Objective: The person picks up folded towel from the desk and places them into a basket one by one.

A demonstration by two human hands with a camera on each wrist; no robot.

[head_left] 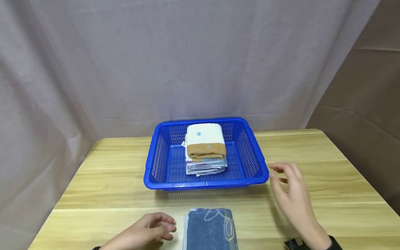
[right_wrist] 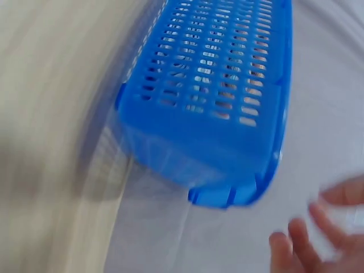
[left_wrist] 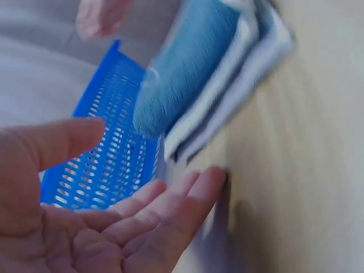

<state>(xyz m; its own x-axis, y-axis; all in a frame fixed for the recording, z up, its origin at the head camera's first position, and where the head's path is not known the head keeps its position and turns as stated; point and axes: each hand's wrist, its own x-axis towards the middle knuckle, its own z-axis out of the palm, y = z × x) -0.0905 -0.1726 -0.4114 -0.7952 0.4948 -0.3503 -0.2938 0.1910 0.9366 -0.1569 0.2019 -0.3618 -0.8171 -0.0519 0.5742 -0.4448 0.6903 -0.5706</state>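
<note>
A blue plastic basket (head_left: 206, 183) stands on the table with a stack of folded towels inside; the top towel (head_left: 206, 133) is white and brown with a small blue star. In front of the basket lies a folded dark blue towel (head_left: 210, 229) with pale line drawings, seen from its side in the left wrist view (left_wrist: 187, 68). Just left of this towel my left hand (head_left: 148, 229) hovers, fingers loosely bent, holding nothing. My right hand (head_left: 292, 194) is beside the basket's front right corner, fingers relaxed and apart from the rim, holding nothing.
The wooden tabletop (head_left: 103, 187) carries the basket and the blue towel. A grey cloth (head_left: 200, 62) hangs behind the table's back edge, and brown cloth (head_left: 365, 114) hangs on the right.
</note>
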